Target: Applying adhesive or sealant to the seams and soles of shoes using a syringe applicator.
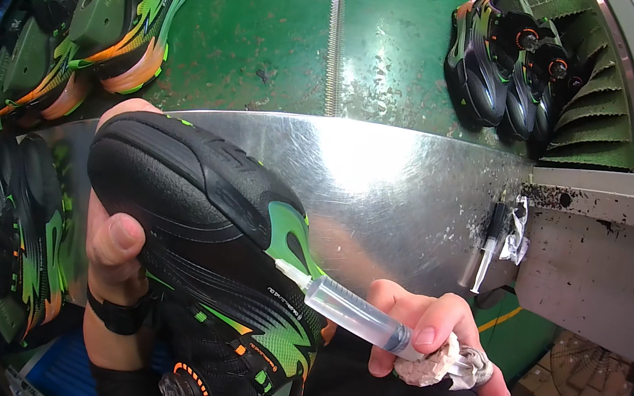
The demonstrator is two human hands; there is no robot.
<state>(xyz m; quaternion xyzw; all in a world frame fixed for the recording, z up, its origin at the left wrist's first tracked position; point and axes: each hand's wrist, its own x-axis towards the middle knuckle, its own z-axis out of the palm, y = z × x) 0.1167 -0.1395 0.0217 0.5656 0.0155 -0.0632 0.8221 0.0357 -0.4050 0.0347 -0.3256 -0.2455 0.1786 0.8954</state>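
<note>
A black shoe (187, 196) with green and orange trim is tilted on its side in front of me, its dark dial (178, 393) low in the picture. My left hand (117, 239) grips it from the left, thumb on the upper and the other fingers hidden behind. In my right hand (441, 321) is a clear syringe (353, 312) with pale liquid inside. Its white tip (290, 272) meets the shoe near the green part of the sole edge. Whitish wrapping (427, 367) surrounds the plunger end, under my right fingers.
Behind the shoe lies a shiny metal plate (417, 180) beside a green belt (251, 35). Similar shoes stand at far left (112, 15), near left (35, 215) and far right (497, 69), there by a strip curtain (601, 108). Another syringe (487, 250) rests at the plate's right edge.
</note>
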